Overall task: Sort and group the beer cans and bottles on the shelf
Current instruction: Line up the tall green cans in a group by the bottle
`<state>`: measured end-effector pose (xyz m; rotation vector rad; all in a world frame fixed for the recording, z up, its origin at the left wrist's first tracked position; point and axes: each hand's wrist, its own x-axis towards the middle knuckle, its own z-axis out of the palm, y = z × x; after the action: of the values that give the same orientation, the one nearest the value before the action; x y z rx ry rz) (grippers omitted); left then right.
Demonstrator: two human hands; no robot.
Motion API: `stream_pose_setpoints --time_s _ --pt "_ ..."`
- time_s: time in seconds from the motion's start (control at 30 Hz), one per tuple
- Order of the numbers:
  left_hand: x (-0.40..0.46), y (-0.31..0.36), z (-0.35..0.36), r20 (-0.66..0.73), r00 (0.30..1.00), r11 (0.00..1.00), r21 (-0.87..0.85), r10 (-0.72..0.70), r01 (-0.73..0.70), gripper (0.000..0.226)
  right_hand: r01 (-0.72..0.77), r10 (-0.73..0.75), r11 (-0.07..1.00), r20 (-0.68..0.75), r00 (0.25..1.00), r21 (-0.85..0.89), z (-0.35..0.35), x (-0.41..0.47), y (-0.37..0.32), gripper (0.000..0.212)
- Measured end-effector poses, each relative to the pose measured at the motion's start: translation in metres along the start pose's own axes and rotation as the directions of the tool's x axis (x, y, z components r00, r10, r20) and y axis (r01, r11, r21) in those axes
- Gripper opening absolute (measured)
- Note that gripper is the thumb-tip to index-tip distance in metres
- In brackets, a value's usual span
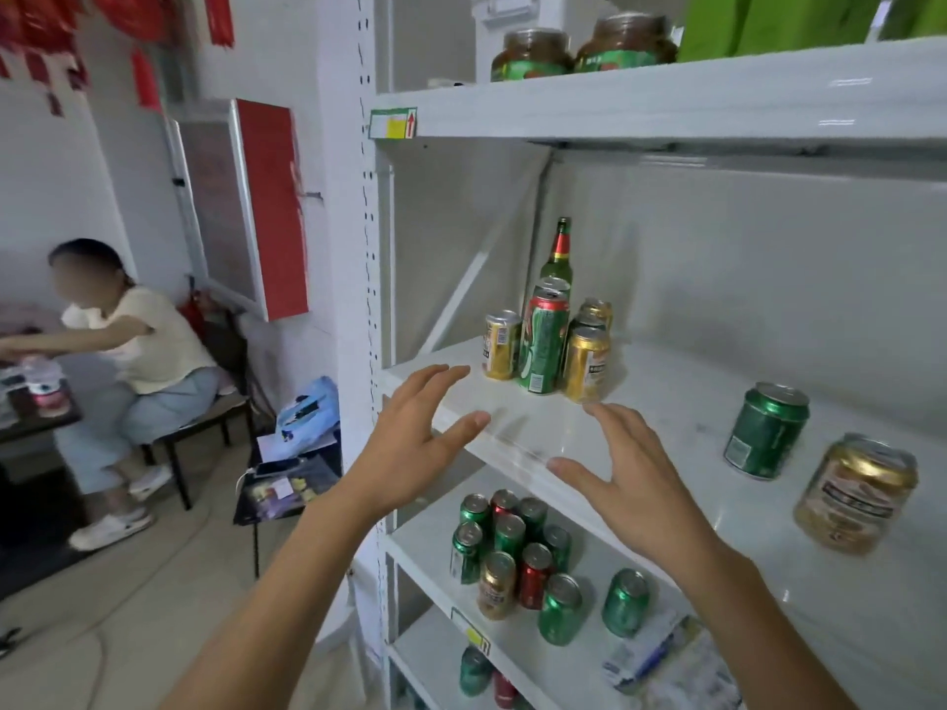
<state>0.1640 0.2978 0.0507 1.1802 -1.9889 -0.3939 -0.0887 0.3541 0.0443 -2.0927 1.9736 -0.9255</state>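
Beer cans (543, 345) clustered before green bottle (558, 253) on shelf (640, 427), left hand (410, 443) and right hand (630, 479) grip released, holding nothing

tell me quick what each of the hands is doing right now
left hand: open, fingers spread, holding nothing.
right hand: open, fingers spread, holding nothing.

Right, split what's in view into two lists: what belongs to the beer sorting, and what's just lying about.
Belongs to the job:
- green bottle
- tall green can
- gold cans
- lone green can
- lone gold can
- cans on the lower shelf

Just lying about:
- jars on the top shelf
- packets
- blue bag
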Motion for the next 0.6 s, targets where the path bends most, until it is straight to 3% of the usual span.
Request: stream_pose_setpoints --time_s 0.6 --pt "0.198 -0.079 0.044 0.103 0.987 0.955 -0.283 0.125 -0.091 0.062 -0.113 0.148 0.982 -0.248 0.957 0.151 0.057 0.139 0.03 0.06"
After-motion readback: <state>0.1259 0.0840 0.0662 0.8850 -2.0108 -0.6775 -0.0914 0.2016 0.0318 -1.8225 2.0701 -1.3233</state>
